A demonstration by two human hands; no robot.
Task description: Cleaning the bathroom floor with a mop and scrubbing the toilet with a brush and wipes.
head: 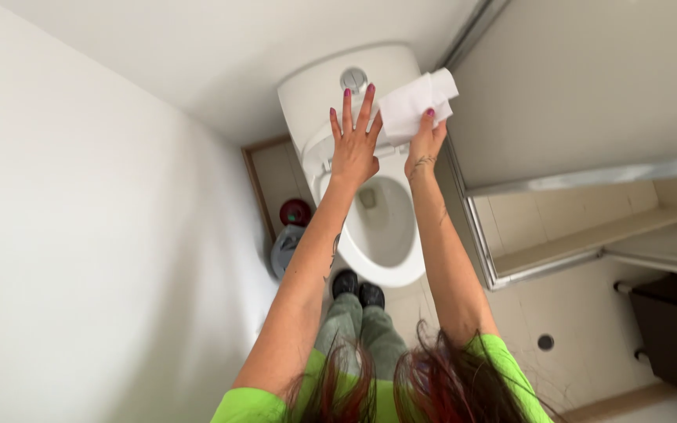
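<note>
A white toilet (389,266) stands below me with its lid up and its bowl uncovered, and a round flush button (352,78) sits on the cistern (315,90). My left hand (354,141) is spread flat, fingers apart, over the raised lid, holding nothing. My right hand (425,141) grips a folded white paper towel (415,106) beside the cistern's right edge. Both arms reach forward from my green sleeves.
A white wall runs along the left. A dark red round object (295,211) and a grey bin (285,249) sit on the floor left of the toilet. A glass shower partition with a metal frame (472,227) stands right. A floor drain (545,341) and dark cabinet (675,329) lie farther right.
</note>
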